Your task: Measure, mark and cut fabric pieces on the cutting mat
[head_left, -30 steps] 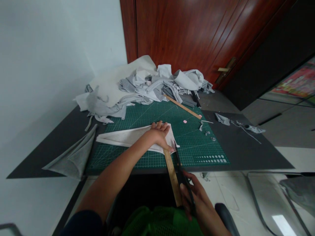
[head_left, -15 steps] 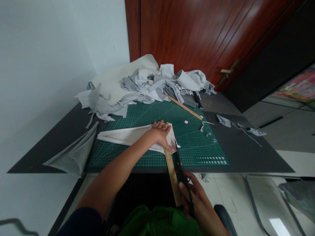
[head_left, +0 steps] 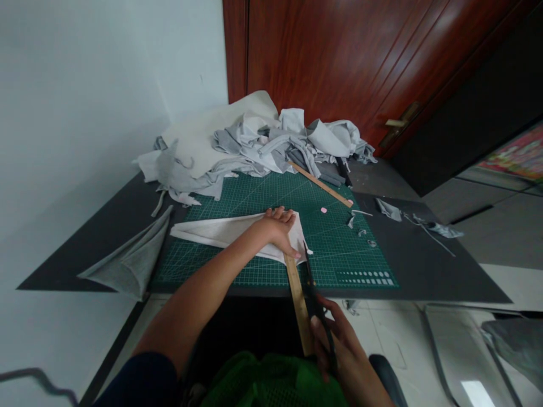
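My left hand [head_left: 279, 230] lies with spread fingers on a folded white cloth piece [head_left: 229, 230], near its wide right end. The cloth rests on a green cutting mat [head_left: 250, 277]. Below my left thumb a wooden ruler [head_left: 298, 305] extends over the table's front edge. My right hand [head_left: 335, 339] is closed round the handles of black scissors [head_left: 311, 282], whose blades point away from me and lie along the cloth's right edge. A small white scrap [head_left: 310, 252] is beside the blade tips.
Grey and white fabric pieces [head_left: 271, 147] are heaped at the back. A second wooden ruler [head_left: 320, 183] lies before them. On the left is a folded grey cloth [head_left: 131, 260]. Small scraps [head_left: 351, 220] lie on the mat's right, and more grey scraps [head_left: 389, 209] sit on the dark table [head_left: 441, 277].
The camera view has shifted slightly, moving the table scene a little to the right. Both hands keep nearly the same pose, with the scissors still at the cloth's right edge.
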The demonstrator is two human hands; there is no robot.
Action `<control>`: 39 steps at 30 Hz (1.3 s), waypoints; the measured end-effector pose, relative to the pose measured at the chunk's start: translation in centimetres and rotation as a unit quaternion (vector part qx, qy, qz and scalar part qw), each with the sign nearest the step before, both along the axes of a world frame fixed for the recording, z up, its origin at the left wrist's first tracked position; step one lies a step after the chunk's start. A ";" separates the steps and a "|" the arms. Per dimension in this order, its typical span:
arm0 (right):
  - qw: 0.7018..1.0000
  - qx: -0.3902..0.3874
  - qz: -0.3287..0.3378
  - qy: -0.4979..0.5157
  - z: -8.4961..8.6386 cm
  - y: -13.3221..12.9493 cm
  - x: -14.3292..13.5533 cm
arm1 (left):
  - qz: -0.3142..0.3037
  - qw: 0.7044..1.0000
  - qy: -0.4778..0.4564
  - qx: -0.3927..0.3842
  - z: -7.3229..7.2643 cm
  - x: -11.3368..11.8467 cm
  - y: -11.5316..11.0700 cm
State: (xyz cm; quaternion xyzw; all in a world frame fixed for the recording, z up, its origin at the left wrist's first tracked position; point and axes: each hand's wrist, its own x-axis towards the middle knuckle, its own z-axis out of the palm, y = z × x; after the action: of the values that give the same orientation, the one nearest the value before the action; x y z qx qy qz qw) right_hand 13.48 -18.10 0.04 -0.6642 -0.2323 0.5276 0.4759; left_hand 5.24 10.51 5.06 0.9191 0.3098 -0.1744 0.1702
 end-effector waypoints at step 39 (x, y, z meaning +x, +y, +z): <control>1.000 0.005 -0.008 0.010 -0.4 -0.2 0.1 | -0.001 0.999 -0.028 -0.024 -0.4 -0.3 1.1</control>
State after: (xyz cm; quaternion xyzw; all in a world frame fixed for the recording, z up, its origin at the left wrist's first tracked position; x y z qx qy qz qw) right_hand 13.55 -18.28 -0.38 -0.6581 -0.2252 0.5292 0.4859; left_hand 4.93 11.61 4.67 0.9196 0.2994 -0.1560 0.2009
